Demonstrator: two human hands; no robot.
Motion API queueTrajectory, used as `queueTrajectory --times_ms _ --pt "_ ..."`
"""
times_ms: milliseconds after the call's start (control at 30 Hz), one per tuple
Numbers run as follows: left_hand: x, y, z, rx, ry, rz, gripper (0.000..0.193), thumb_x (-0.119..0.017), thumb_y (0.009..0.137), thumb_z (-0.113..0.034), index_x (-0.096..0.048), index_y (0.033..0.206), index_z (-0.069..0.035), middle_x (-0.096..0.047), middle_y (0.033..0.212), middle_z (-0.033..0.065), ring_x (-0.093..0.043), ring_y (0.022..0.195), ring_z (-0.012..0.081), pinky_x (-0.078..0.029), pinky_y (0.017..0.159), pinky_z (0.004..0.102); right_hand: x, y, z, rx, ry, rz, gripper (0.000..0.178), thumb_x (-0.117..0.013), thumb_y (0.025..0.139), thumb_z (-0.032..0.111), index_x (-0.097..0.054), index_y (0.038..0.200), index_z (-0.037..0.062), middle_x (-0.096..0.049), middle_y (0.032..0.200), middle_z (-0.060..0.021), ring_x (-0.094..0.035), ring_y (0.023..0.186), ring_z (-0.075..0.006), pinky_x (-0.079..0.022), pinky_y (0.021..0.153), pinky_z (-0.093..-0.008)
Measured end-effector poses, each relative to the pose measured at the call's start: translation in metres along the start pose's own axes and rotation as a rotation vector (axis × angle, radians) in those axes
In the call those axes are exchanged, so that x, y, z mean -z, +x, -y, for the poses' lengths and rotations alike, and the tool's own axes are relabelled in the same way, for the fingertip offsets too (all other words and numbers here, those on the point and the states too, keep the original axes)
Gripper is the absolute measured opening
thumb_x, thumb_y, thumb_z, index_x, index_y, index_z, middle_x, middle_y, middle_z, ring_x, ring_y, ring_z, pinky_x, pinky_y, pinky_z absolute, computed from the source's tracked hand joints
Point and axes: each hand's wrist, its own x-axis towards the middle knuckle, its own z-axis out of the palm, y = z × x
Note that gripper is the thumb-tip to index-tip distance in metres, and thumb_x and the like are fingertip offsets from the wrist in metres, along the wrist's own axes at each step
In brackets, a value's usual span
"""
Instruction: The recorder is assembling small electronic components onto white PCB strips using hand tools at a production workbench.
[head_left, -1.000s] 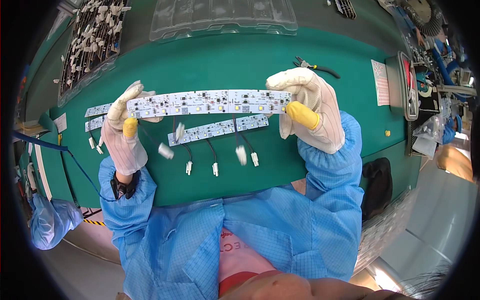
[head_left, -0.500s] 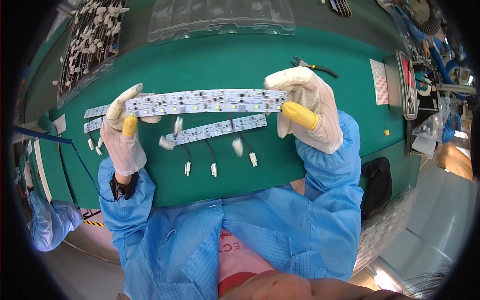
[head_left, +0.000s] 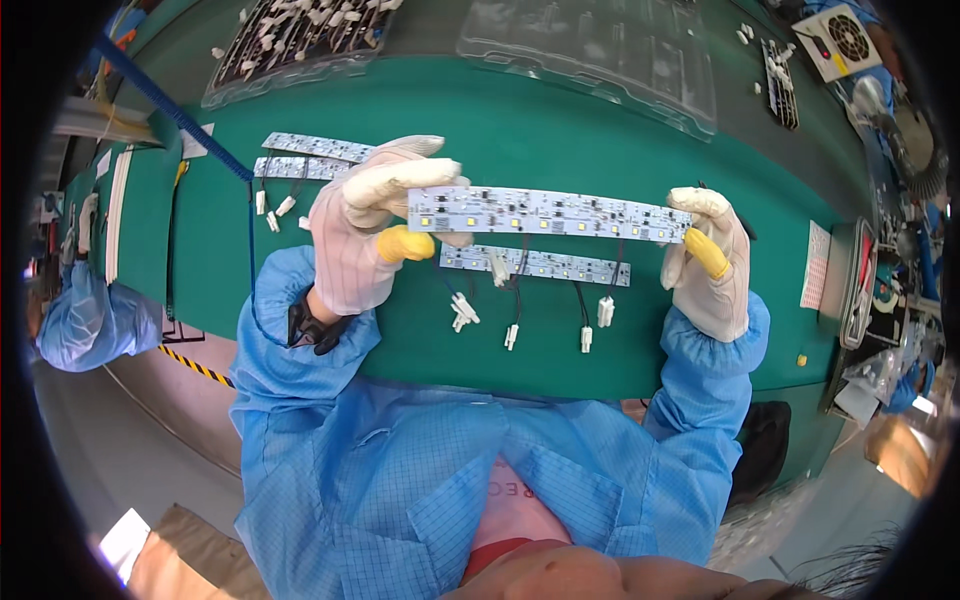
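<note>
A long white LED circuit board (head_left: 548, 214) is held up level above the green mat, one end in each gloved hand. My left hand (head_left: 375, 225), in a white glove with a yellow thumb cover, closes on its left end. The right end is pinched by my right hand (head_left: 708, 255), gloved the same way. Dark wires with white connectors hang below the board's span. Behind and below it on the mat lies another LED board (head_left: 560, 264), partly hidden, with white connectors (head_left: 586, 340) on its wires.
More LED boards (head_left: 305, 168) lie left of my left hand. At the back stand a clear tray (head_left: 300, 60) of wired parts and another clear plastic tray (head_left: 590, 60). A metal box (head_left: 850, 285) and a printed sheet (head_left: 815, 262) sit at the right. A co-worker's blue sleeve (head_left: 95, 315) shows at far left.
The view has swung left, so the bench appears shifted right. Both hands still hold the LED board by its ends. The hanging connectors have swung.
</note>
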Motion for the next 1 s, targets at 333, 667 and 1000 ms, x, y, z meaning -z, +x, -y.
queueTrajectory --times_ms 333,667,1000 --pt "-0.011 -0.004 -0.016 0.400 -0.274 -0.212 0.045 -0.061 0.090 -0.020 -0.049 0.126 0.006 -0.064 0.104 0.0133 -0.068 0.085 0.0202 -0.049 0.081 0.0262 -0.005 0.000 0.000 -0.015 0.003 -0.005 0.053 -0.069 0.083 0.039 -0.053 0.113 -0.0016 -0.059 0.072 -0.0061 -0.055 0.049 -0.0102 -0.040 0.043 -0.0203" --pt "-0.017 0.010 -0.013 0.591 -0.114 -0.258 0.050 -0.056 0.093 -0.031 -0.048 0.128 0.005 -0.069 0.090 0.0103 -0.064 0.087 0.0136 -0.044 0.084 0.0237 -0.011 -0.008 0.007 -0.059 0.020 0.050 0.049 -0.070 0.081 0.026 -0.052 0.116 -0.0024 -0.063 0.088 -0.0119 -0.057 0.053 -0.0121 -0.043 0.049 -0.0215" --pt "-0.020 0.003 -0.003 0.261 -0.306 -0.124 0.048 -0.056 0.092 -0.037 -0.053 0.115 0.005 -0.069 0.083 0.0142 -0.066 0.082 0.0164 -0.032 0.106 0.0423 -0.010 0.001 0.001 -0.033 -0.187 -0.117 0.041 -0.055 0.093 0.037 -0.055 0.112 0.0004 -0.059 0.074 -0.0057 -0.054 0.060 -0.0104 -0.045 0.052 -0.0253"
